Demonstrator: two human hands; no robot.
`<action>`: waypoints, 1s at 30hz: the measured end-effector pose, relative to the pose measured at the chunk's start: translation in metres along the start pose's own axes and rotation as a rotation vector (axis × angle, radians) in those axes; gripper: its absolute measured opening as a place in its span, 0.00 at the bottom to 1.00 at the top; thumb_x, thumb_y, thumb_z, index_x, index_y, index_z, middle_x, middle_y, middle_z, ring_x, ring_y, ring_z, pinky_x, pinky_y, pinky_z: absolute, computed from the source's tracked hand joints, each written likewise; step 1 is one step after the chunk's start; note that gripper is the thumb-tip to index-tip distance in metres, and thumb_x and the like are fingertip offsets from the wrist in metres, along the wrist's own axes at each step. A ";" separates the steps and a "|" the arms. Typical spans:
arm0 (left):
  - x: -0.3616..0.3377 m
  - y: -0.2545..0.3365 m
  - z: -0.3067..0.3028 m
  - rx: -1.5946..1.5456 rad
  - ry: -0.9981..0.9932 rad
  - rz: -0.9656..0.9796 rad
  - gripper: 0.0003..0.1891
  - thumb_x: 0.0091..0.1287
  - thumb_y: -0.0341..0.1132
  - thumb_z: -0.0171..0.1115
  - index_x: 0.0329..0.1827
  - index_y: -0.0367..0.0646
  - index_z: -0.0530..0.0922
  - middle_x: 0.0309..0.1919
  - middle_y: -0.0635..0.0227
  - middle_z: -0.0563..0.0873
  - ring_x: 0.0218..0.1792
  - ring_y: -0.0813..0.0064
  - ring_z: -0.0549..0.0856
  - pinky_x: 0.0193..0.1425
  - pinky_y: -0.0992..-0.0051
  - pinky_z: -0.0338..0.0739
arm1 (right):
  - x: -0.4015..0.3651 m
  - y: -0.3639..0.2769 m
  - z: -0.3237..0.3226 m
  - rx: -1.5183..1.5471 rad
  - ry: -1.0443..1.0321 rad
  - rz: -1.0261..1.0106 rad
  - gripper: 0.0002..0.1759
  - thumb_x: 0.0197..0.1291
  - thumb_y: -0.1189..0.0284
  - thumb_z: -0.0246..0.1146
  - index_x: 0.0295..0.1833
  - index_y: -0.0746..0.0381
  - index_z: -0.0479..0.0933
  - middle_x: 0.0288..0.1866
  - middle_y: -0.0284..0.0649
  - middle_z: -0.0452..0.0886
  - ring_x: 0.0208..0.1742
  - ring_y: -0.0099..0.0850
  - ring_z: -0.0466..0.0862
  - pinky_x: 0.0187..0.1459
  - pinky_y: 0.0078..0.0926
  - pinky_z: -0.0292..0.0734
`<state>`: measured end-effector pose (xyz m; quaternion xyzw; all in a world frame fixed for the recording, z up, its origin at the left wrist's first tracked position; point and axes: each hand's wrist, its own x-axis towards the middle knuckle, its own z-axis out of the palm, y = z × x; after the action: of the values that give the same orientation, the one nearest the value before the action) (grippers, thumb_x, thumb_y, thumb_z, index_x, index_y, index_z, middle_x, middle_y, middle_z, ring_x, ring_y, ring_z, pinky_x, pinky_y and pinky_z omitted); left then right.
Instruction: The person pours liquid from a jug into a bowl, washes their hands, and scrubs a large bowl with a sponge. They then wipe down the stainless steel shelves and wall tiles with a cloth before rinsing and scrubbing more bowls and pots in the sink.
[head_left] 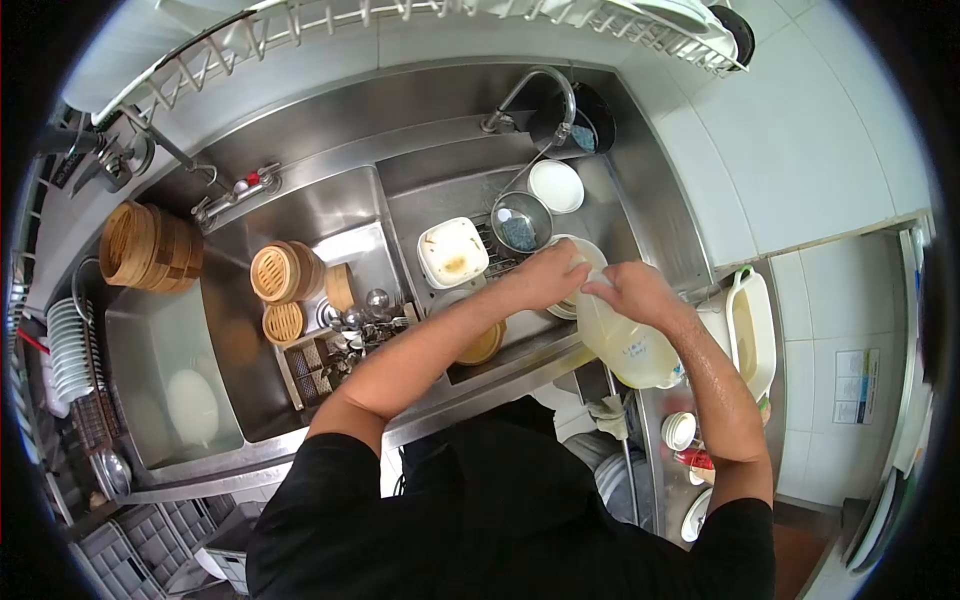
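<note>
A translucent plastic jug with yellowish liquid and handwriting on its side is tilted over the front edge of the right sink. My right hand is closed around its upper part. My left hand is closed at the jug's neck; whether its fingers grip a cap or the rim is hidden. Below and behind my hands stands a pale round container, partly covered. Close to my left hand is a steel pot with a blue-green scouring pad in it.
A stained white dish and a white bowl lie in the right sink, under a curved faucet. The middle sink holds bamboo steamers and a cutlery basket. Cloudy water fills the left basin.
</note>
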<state>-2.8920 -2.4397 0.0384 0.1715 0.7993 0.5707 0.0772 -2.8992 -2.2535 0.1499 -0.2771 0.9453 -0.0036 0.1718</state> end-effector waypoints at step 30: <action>0.037 -0.040 -0.077 -0.149 -0.278 -0.074 0.23 0.71 0.44 0.67 0.65 0.44 0.80 0.43 0.64 0.88 0.36 0.75 0.88 0.46 0.74 0.86 | 0.093 -0.001 0.024 -0.083 -0.045 0.089 0.32 0.68 0.42 0.58 0.41 0.64 0.84 0.39 0.54 0.87 0.46 0.53 0.87 0.47 0.50 0.82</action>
<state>-2.9584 -2.5061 0.0293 0.2130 0.7423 0.5957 0.2207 -2.9638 -2.3006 0.0973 -0.2418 0.9519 0.0495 0.1814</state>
